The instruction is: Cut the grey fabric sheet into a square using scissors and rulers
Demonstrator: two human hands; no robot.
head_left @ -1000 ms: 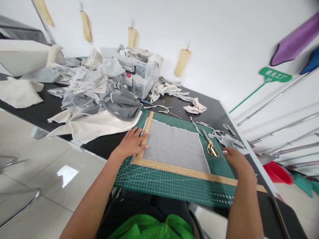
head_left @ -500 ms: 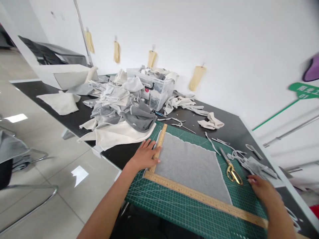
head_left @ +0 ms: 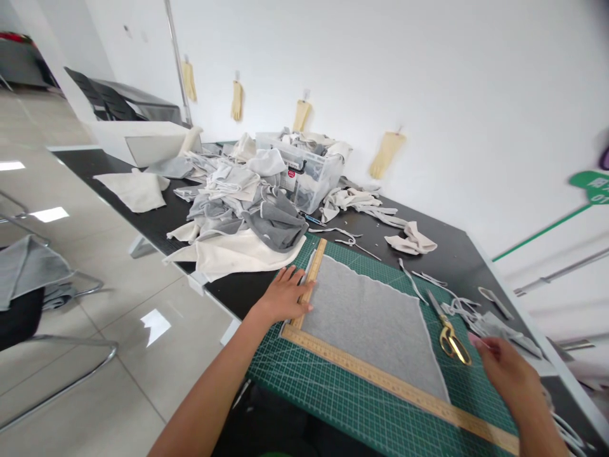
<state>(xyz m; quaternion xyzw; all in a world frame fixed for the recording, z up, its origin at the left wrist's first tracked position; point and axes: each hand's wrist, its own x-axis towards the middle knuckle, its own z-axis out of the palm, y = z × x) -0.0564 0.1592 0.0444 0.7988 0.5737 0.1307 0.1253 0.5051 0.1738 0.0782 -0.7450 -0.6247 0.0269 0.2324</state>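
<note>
A grey fabric piece (head_left: 375,324) lies flat on the green cutting mat (head_left: 304,387). Along its left edge is a short wooden ruler (head_left: 318,260), and a long wooden ruler (head_left: 380,374) runs along its near edge. My left hand (head_left: 288,295) presses on the short ruler and the fabric with fingers spread. To the right of the gold-handled scissors (head_left: 450,336), my right hand (head_left: 499,358) is pinched on a small pinkish thing, too small to make out, above the mat's right side.
Grey and white cloths (head_left: 238,203) are heaped at the back left beside a clear plastic box (head_left: 316,178). Fabric strips and scraps (head_left: 412,238) lie along the back and right of the black table (head_left: 447,247). A draped chair (head_left: 23,317) stands at the left.
My right hand has lifted slightly, and a small pinkish thing now shows at its fingertips. My left hand stays on the ruler. The whole view has shifted a little.
</note>
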